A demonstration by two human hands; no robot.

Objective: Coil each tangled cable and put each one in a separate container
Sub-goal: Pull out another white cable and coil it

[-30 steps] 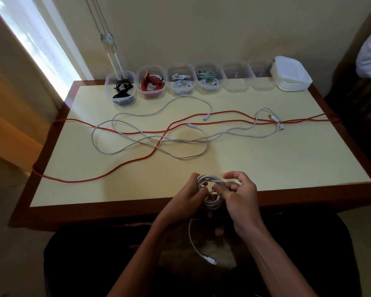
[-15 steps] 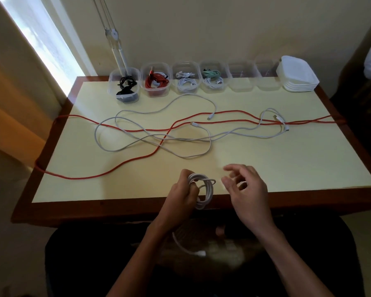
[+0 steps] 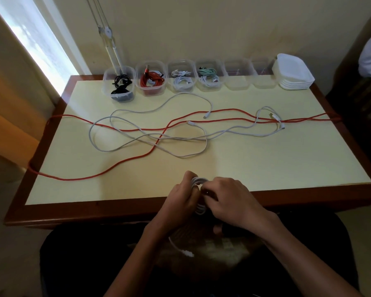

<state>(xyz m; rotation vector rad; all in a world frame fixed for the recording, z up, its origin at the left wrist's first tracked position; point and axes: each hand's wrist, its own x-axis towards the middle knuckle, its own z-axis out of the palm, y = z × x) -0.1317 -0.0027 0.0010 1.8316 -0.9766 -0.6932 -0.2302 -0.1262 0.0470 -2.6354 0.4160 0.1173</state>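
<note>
Right hand (image 3: pixel 227 198) has rejoined left hand (image 3: pixel 180 198); both grip the white cable coil (image 3: pixel 198 183). Wind tail (image 3: pixel 181 249) snugly, keeping loops even.

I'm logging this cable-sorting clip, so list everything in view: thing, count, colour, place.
table: 1, cream top with brown rim, centre
containers: 6, clear, row along far edge; four from the left hold cables, the two on the right look empty
lids: 1 stack, white, far right corner
red cable: 1, red, loose across table, draped over both side edges
loose white cables: at least 2, tangled over the red one
white cable coil: 1, near edge, in both hands, tail hanging below
left hand: grips coil
right hand: grips coil
</note>
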